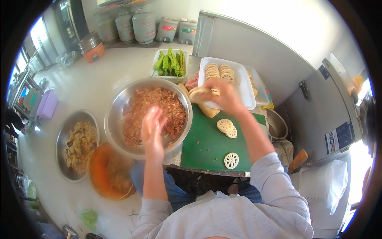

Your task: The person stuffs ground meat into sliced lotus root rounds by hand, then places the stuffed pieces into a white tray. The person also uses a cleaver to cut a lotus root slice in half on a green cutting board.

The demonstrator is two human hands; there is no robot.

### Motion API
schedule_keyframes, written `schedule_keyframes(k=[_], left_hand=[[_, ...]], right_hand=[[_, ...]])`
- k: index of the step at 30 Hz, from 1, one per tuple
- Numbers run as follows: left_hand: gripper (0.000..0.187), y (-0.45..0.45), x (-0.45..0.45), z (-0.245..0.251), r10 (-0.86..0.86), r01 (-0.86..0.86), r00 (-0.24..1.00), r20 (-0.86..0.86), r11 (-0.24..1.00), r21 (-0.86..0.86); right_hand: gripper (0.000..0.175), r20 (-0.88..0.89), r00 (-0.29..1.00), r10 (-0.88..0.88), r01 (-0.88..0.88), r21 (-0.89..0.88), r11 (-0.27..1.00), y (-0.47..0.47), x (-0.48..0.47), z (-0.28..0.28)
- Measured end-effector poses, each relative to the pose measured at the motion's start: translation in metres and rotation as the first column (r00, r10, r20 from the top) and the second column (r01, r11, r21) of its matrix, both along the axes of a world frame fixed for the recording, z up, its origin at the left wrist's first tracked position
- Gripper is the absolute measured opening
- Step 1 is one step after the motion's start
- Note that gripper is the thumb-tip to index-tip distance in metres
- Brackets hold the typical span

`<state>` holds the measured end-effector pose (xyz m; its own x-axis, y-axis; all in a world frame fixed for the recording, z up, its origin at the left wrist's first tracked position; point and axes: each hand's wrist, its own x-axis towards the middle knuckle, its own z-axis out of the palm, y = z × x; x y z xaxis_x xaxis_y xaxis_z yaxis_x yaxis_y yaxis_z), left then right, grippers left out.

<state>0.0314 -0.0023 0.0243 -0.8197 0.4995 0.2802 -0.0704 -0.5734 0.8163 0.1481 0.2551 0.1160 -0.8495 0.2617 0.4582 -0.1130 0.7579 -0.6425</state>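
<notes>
My left hand (153, 128) is raised over the near part of a large steel bowl (111, 119) of minced meat filling (155, 110); its fingers are apart and hold nothing that I can see. My right hand (219, 95) grips a blurred, pale lotus root piece (199, 94) between the bowl and a white tray (243, 89). Rows of lotus root slices (212, 71) stand in that tray. Two overlapping slices (225, 126) and a single slice (231, 160) lie on the green cutting board (203, 143). Behind them rests an uncut lotus root piece (209, 111).
Green peppers (170, 63) fill a white tray at the back. At left stand a steel bowl of pale, lumpy food (78, 146) and an orange bowl (100, 176). A steel bowl (279, 124) sits right of the board, near a grey appliance (322, 110).
</notes>
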Motion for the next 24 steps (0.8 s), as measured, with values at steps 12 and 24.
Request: schedule_keyframes(k=[12,24], left_hand=[[0.036,0.007,-0.005,-0.003,0.058,-0.047,0.994,0.094,0.991,-0.122],[0.035,0.013,-0.004,-0.008,-0.022,0.019,0.999,-0.026,0.995,-0.100]], right_hand=[[0.030,0.377,0.785,-0.492,0.302,0.460,0.835,0.224,-0.010,-0.061],[0.016,-0.269,0.850,-0.453,0.527,0.405,0.747,0.094,0.057,-0.016]])
